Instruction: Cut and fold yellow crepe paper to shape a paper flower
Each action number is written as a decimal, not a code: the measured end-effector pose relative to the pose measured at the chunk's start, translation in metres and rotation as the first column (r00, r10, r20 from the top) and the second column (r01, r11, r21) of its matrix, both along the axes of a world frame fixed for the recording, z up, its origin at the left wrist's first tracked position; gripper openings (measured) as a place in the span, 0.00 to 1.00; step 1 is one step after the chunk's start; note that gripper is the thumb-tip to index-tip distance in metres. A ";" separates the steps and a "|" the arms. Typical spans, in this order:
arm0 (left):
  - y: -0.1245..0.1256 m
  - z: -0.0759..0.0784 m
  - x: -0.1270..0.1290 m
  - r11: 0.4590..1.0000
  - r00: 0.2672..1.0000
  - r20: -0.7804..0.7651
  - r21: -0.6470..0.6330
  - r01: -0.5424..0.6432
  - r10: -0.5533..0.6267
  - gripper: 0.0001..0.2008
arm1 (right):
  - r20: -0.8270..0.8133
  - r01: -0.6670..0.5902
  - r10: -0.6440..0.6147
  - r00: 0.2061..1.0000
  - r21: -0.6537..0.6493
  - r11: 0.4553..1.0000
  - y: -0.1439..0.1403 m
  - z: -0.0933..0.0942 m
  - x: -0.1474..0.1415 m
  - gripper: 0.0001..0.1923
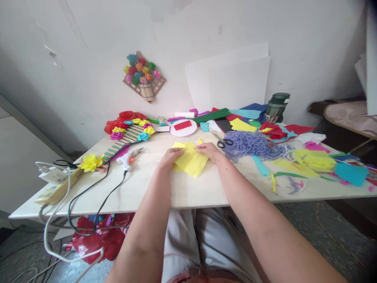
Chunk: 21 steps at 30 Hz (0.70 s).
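Note:
Between my two hands, near the middle of the table, is a stack of yellow crepe paper (193, 160). My left hand (171, 158) pinches its upper left edge. At the upper right edge my right hand (209, 152) has its thumb and fingers closed on the same paper. The sheets hang slightly fanned, one corner pointing down towards me. Just beyond the right hand lie black-handled scissors (225, 143) and a narrow yellow strip (206, 139). Behind the paper, a white oval disc (192, 130) carries a red rectangle (182, 125).
To the left lie a white glue gun (127, 160), its cord, a power strip (53, 190) and a striped piece decorated with paper flowers (126, 139). Purple yarn (253, 144) and coloured paper scraps (309, 159) cover the right side. A dark green jar (277, 108) stands near the wall.

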<state>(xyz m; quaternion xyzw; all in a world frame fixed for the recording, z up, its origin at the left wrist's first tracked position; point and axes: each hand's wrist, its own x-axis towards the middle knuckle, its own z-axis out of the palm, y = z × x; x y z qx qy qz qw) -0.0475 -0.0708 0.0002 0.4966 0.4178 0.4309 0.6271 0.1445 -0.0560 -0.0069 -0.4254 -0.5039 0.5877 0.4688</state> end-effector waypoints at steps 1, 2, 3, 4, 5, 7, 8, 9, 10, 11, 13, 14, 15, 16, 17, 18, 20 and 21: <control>0.000 0.000 0.000 1.000 1.000 -0.004 -0.004 0.008 -0.008 0.19 | 0.005 0.000 0.000 1.000 -0.001 1.000 0.000 0.000 0.000 0.13; 0.000 0.000 -0.001 1.000 1.000 -0.009 -0.005 0.016 -0.016 0.19 | 0.008 -0.002 0.002 1.000 -0.002 1.000 0.000 -0.001 0.000 0.12; 0.000 -0.001 -0.001 1.000 1.000 -0.015 -0.004 0.018 -0.018 0.18 | 0.008 -0.007 0.007 1.000 -0.004 1.000 0.001 -0.001 0.000 0.12; 0.001 -0.001 -0.001 1.000 1.000 -0.017 -0.001 0.014 -0.014 0.18 | 0.006 -0.012 0.012 1.000 -0.004 1.000 0.001 -0.001 0.000 0.12; 0.001 -0.002 -0.001 1.000 1.000 -0.017 0.003 0.003 -0.003 0.18 | 0.003 -0.017 0.017 1.000 -0.004 1.000 0.001 -0.001 0.000 0.13; 0.002 -0.003 -0.002 1.000 1.000 -0.005 0.012 -0.013 0.013 0.17 | -0.012 -0.030 0.030 0.999 -0.003 1.000 0.001 -0.002 0.001 0.13; 0.002 -0.003 -0.002 1.000 1.000 0.002 0.014 -0.012 0.012 0.17 | -0.020 -0.035 0.035 0.999 -0.003 0.999 0.001 -0.002 0.001 0.13; 0.002 -0.003 -0.002 1.000 1.000 0.008 0.015 -0.007 0.007 0.18 | -0.028 -0.040 0.040 0.999 -0.002 0.999 0.001 -0.002 0.001 0.13; 0.002 -0.003 -0.002 1.000 1.000 0.013 0.015 0.000 0.000 0.18 | -0.034 -0.045 0.045 0.998 -0.001 0.999 0.002 -0.003 0.001 0.13; 0.002 -0.003 -0.002 1.000 1.000 0.015 0.015 0.011 -0.011 0.19 | -0.038 -0.048 0.047 0.998 -0.002 0.999 0.002 -0.003 0.001 0.13; 0.002 -0.003 -0.002 1.000 1.000 0.015 0.015 0.024 -0.024 0.20 | -0.039 -0.050 0.050 0.998 -0.005 0.999 0.002 -0.003 0.001 0.14; 0.002 -0.003 -0.002 1.000 1.000 0.014 0.014 0.021 -0.022 0.20 | -0.038 -0.048 0.047 0.998 -0.008 0.999 0.002 -0.003 0.001 0.14; 0.003 -0.004 -0.002 1.000 1.000 0.012 0.011 0.013 -0.013 0.21 | -0.036 -0.042 0.042 0.998 -0.011 0.999 0.003 -0.003 0.001 0.14; 0.003 -0.004 -0.002 1.000 1.000 0.010 0.007 -0.002 0.002 0.21 | -0.036 -0.036 0.035 0.999 -0.015 0.999 0.003 -0.003 0.001 0.13; 0.004 -0.005 -0.002 1.000 1.000 0.007 0.003 -0.021 0.021 0.21 | -0.035 -0.031 0.031 0.999 -0.019 0.999 0.003 -0.003 0.001 0.13; 0.005 -0.006 -0.002 0.999 0.999 0.006 0.000 -0.041 0.041 0.21 | -0.036 -0.028 0.027 0.999 -0.021 0.999 0.003 -0.003 0.000 0.13; 0.007 -0.007 -0.003 0.998 0.998 0.005 0.000 -0.066 0.066 0.21 | -0.041 -0.026 0.025 0.999 -0.021 0.999 0.003 -0.002 0.000 0.13; 0.008 -0.007 -0.003 0.998 0.998 0.004 0.001 -0.071 0.071 0.21 | -0.045 -0.026 0.025 0.999 -0.019 0.999 0.003 -0.002 0.000 0.13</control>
